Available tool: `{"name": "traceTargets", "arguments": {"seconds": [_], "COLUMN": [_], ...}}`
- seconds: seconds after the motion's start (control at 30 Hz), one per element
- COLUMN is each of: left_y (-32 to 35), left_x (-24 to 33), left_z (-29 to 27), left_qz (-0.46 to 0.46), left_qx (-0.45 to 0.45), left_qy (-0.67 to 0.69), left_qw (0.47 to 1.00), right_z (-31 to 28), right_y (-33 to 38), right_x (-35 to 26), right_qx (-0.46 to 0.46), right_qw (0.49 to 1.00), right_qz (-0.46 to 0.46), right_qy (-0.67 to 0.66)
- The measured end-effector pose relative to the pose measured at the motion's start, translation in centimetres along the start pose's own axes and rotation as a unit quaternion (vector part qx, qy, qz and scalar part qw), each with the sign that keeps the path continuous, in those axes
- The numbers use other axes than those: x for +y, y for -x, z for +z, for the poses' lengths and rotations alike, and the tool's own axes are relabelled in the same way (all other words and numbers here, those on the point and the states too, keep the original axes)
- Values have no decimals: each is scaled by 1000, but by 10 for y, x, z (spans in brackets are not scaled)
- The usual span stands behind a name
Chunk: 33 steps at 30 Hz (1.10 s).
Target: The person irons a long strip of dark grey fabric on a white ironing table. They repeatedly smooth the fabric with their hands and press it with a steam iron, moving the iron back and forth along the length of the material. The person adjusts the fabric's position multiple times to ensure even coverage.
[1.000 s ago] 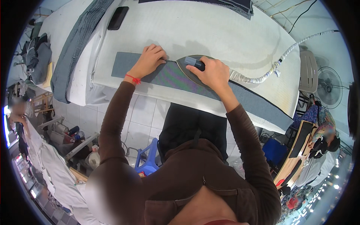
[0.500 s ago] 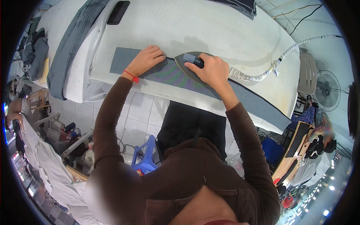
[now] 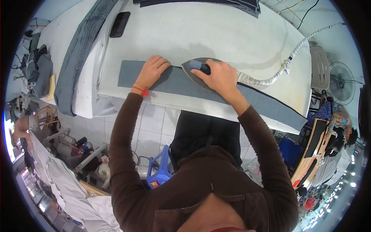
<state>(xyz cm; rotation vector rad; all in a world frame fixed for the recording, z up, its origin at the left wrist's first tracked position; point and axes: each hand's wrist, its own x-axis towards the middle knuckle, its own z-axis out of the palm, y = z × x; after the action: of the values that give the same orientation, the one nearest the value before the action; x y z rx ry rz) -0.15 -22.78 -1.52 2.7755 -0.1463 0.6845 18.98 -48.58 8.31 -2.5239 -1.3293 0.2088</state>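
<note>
A long blue-grey denim strip [image 3: 172, 84] lies across the padded white table, with a dark line along its far edge. My left hand [image 3: 153, 70] is closed at that far edge near the strip's left end, fingers bent down onto the fabric; the fingertips are partly hidden. My right hand [image 3: 223, 77] is wrapped round the dark handle of a clothes iron [image 3: 188, 72]. The iron's soleplate rests on the strip, its tip pointing left, a short gap from my left fingers. A white-wrapped hose [image 3: 258, 81] runs from behind my right hand off to the right.
A dark phone [image 3: 120, 24] lies at the table's far left. Folded denim [image 3: 79, 58] hangs over the left side, and dark cloth pieces [image 3: 216, 4] are stacked at the far edge. A blue plastic stool [image 3: 160, 170] stands below; a fan [image 3: 341, 82] is at right.
The whole view has shifted, so the table sits lower in it. Against the strip, my left hand and the iron have hardly moved, and both grips look the same.
</note>
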Motion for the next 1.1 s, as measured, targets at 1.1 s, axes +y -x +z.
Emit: {"name": "traceTargets", "arguments": {"seconds": [1.1], "left_y": [210], "left_x": [-55], "left_z": [-35], "left_qz": [-631], "left_qx": [114], "left_qy": [-111], "left_qw": [759], "right_z": [-1], "right_y": [417], "right_x": [441], "right_qx": [455], "right_qw": [532], "right_qz": [569], "right_qy": [-431]}}
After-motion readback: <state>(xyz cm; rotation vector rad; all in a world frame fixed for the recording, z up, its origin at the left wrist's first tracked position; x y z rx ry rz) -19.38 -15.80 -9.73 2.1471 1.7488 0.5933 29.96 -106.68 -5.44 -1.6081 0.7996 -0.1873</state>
